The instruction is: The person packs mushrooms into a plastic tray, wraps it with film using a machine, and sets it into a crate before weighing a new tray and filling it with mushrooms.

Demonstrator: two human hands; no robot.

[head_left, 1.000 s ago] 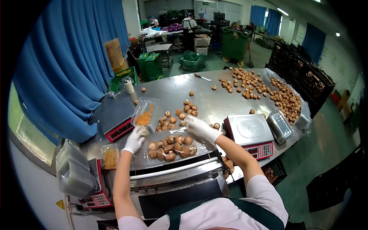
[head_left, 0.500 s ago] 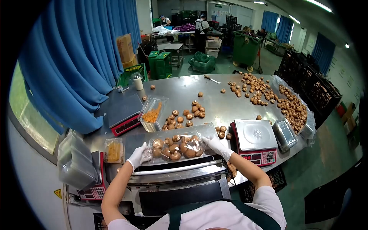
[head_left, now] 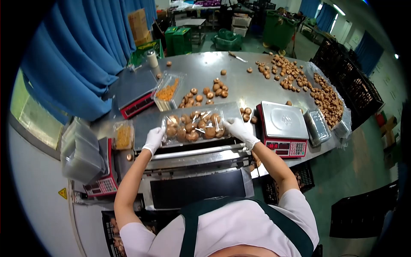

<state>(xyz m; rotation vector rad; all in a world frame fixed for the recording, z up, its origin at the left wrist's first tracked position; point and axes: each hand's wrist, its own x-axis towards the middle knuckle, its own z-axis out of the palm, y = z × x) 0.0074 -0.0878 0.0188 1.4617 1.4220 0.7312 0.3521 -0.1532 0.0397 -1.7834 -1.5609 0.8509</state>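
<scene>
A clear plastic tray of brown mushrooms (head_left: 192,127) with shiny film over it lies in front of me, on the plate of a wrapping machine (head_left: 195,160). White-gloved, my left hand (head_left: 154,139) is closed on the tray's left end. My right hand (head_left: 240,130), also gloved, has its fingers curled against the right end. The fingertips of both hands are partly hidden at the tray's edges. Just beyond the tray, loose mushrooms (head_left: 199,98) lie on the steel table (head_left: 171,73).
A scale (head_left: 283,124) stands at right, beside a stack of trays (head_left: 317,126) and a large mushroom heap (head_left: 327,103). To the left are stacked clear trays (head_left: 81,152), another scale (head_left: 139,100) and a tray of orange pieces (head_left: 168,91). A knife (head_left: 237,56) lies at the far edge.
My view has tilted downward, so the table appears higher in the frame. Both hands stay at the tray's ends, and the tray sits slightly farther from the machine's front bar.
</scene>
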